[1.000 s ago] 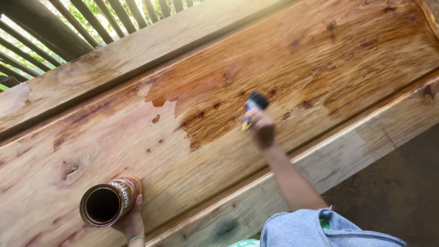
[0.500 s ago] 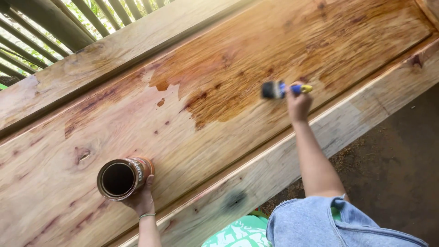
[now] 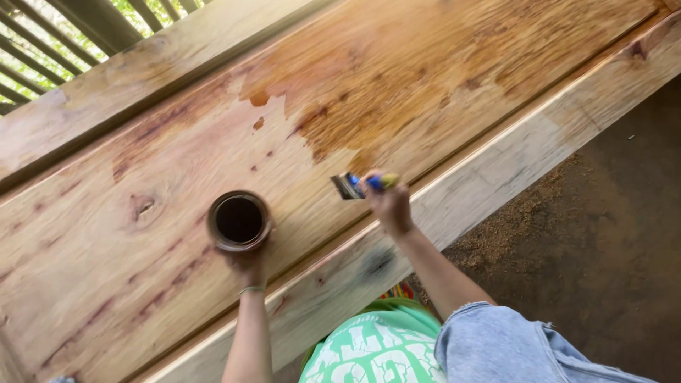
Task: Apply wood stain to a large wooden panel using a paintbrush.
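We are brushing a dark finish onto a long wooden slab [image 3: 163,213], working from the glossy, wetted stretch toward the pale dry wood. Our right hand [image 3: 389,206] is gripping a paintbrush [image 3: 363,184] by its blue and yellow handle, fingers wrapped tight around it, with the bristles pointing left just at the lower edge of the wet patch. Our left hand [image 3: 248,264] is cupping the near side of an open tin [image 3: 239,220] of dark stain standing upright on the dry part; its fingers are mostly hidden behind the tin, so we cannot tell exactly how they are set. To do this well, we judge we should be drawing the brush along the grain, overlapping the wet edge before it dries, and steadying the tin so nothing spills. A raised wooden border [image 3: 496,170] is running beside the slab, near our green shirt [image 3: 372,347].
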